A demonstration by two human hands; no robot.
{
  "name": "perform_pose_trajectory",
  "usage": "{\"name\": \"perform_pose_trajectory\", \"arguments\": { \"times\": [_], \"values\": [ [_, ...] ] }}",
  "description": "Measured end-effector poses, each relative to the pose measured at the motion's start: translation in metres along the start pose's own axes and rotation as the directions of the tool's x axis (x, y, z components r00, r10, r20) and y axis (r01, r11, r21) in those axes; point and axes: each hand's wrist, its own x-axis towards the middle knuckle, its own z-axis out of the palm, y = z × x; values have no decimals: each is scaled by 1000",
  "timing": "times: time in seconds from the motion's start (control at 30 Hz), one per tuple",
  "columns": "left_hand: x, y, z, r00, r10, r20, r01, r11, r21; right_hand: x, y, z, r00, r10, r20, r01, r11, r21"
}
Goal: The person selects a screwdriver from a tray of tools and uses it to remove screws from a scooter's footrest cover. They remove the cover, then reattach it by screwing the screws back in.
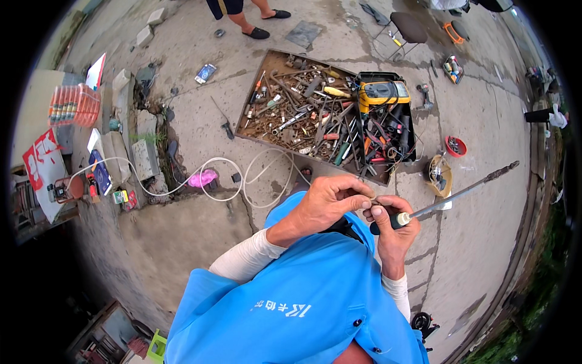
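Observation:
My right hand (397, 235) is closed round a long-shafted screwdriver (445, 201), near its dark green handle and cream collar. The shaft points out to the right and ends in a rough, dark, rusty-looking tip. My left hand (321, 206) meets it in front of my chest, thumb and fingers pinched together. Between the fingertips of both hands sits a small brownish piece (374, 202), mostly covered and too small to name. Just beyond my hands lies a wide, shallow metal tray (251, 124) full of rusty tools, sockets and loose hardware.
On the tray's right stands an open black toolbox (414, 136) with a yellow-and-blue device (383, 92) on top. A white hose (212, 162) loops over the concrete at left. A red bowl (464, 147) and a yellowish basin (447, 173) are at right. Another person's feet (257, 33) are at the far side.

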Motion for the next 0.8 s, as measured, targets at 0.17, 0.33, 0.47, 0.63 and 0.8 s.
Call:
{"name": "perform_pose_trajectory", "arguments": {
  "times": [0.17,0.33,0.47,0.63,0.8],
  "values": [
    [-5,-5,1,999,30,-26,-31,998,-59,-4,4,0,1000,4,-10,-4,1000,9],
    [-9,-11,2,999,37,-11,-38,996,-76,-11,7,-2,1000,20,-19,-20,1000,20],
    [-11,-13,2,998,66,10,-66,998,-15,-15,8,-2,999,35,-27,-34,999,32],
    [-15,-13,3,999,44,-5,-44,999,-19,-19,10,-1,999,37,-29,-36,999,28],
    [-18,-13,1,1000,26,0,-26,986,164,-22,12,-5,998,50,-28,-50,999,19]
  ]
}}
